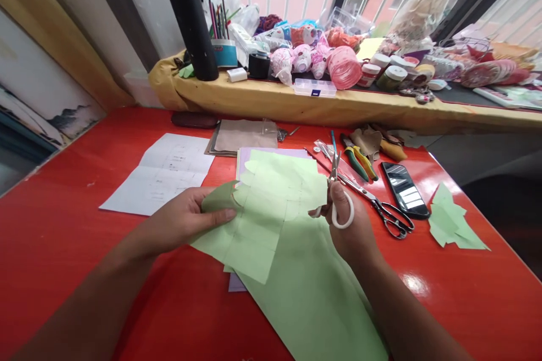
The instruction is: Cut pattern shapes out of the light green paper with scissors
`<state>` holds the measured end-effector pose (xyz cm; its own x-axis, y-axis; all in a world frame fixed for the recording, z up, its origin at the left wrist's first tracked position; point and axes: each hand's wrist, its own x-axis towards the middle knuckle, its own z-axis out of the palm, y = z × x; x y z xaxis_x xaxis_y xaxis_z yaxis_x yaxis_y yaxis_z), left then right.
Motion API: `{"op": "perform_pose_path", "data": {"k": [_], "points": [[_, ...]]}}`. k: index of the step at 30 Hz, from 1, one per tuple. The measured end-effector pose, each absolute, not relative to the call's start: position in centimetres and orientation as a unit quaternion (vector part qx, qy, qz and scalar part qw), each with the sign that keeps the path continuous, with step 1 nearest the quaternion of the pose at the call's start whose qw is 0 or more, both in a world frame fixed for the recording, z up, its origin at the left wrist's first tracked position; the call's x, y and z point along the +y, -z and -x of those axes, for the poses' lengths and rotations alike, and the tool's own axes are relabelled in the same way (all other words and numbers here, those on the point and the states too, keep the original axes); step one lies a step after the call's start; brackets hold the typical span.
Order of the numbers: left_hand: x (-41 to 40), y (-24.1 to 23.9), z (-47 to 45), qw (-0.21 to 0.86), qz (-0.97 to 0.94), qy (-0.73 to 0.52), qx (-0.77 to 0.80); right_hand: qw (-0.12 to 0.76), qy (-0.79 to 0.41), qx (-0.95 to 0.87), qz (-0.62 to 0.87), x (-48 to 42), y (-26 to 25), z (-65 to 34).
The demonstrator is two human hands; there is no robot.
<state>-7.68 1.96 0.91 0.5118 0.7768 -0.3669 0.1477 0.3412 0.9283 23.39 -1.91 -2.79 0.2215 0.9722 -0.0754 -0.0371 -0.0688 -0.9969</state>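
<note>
My left hand (186, 217) pinches the left edge of a light green sheet of paper (262, 214), which curls up over its fingers. Pencil lines run across the sheet, and its outline is partly cut into tabs. In my right hand (349, 228) is a small pair of scissors (345, 208) with white handles. Their blades point away from me, slightly parted, at the sheet's right edge; whether they touch it I cannot tell. Beneath lies a larger green sheet (313, 287), reaching to the near edge of the view, with a purple sheet (237, 283) partly hidden below.
On the red table (76, 259) lie a printed white paper (165, 172), large black-handled scissors (392, 217), pliers (359, 161), a phone (404, 189) and green paper scraps (455, 220). A black thermos (192, 28), jars (392, 76) and craft supplies crowd the windowsill.
</note>
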Motion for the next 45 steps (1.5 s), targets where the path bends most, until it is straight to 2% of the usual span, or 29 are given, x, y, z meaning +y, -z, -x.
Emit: {"op": "perform_pose_path", "data": {"k": [4,8,14,18,22,31,41,45], "points": [[2.0,-0.9,7.5,0.684,-0.556,-0.189,0.433,0.500,-0.468,-0.417,0.598,-2.0,2.2,-23.2],[2.0,-0.8,7.6,0.704,-0.519,-0.193,0.445,0.498,-0.463,-0.426,0.597,-2.1,2.2,-23.0],[2.2,0.1,7.8,0.748,-0.462,-0.252,0.404,0.571,-0.428,-0.380,0.588,-1.7,2.6,-23.4],[1.8,0.9,6.8,0.778,-0.452,-0.347,0.263,0.631,-0.412,-0.327,0.571,-1.3,2.8,-23.8],[0.6,1.2,5.1,0.811,-0.473,-0.290,0.187,0.655,-0.389,-0.316,0.565,-1.1,3.0,-24.0],[-0.2,1.2,3.1,0.816,-0.305,-0.310,0.382,0.620,-0.415,-0.362,0.559,-2.0,2.7,-23.1],[-0.8,1.5,1.8,0.744,-0.312,-0.393,0.442,0.609,-0.477,-0.386,0.503,-2.0,3.0,-23.0],[0.1,2.3,2.4,0.711,-0.275,-0.380,0.523,0.578,-0.510,-0.413,0.485,-2.5,3.1,-22.3]]}}
